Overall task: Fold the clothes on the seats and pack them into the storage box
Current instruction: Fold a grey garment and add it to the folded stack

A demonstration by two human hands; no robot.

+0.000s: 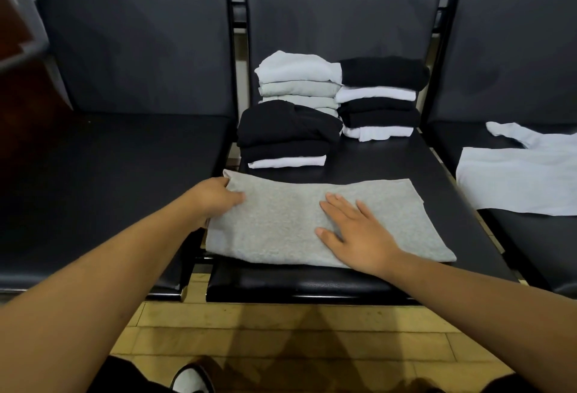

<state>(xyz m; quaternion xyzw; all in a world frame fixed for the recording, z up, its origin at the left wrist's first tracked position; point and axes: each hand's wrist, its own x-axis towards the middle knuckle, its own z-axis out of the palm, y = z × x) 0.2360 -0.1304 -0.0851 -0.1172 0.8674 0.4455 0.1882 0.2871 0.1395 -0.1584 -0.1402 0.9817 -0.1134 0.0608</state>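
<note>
1. Your left hand [215, 197] grips the left edge of the grey garment [281, 224], thumb on top and fingers curled round the hem near its far corner.
2. Your right hand [356, 230] lies flat on the grey garment just right of its middle. The fingers are spread and straight and hold nothing.
3. The grey garment lies as a long folded band across the front of the middle seat [390, 161]. Its left end reaches the seat's edge. By my reading, the step in hand is the cross fold, left end over to the right.
4. To do it well, let the flat palm mark the fold line. Take every layer in the left pinch so none slips. Carry the edge over low, square it with the right end, then smooth outward from the crease.
5. Just behind the grey garment's left half sits a black-topped stack [287, 133]. Farther behind are a pale stack [296, 80] and a black-and-white stack [381, 96]. Fold to roughly their footprint so the piles will pack evenly.
6. Right of the grey garment, on the next seat, a pale unfolded shirt [515, 180] lies spread out, not yet folded. The storage box is not in view, so packing looks some way off.
</note>
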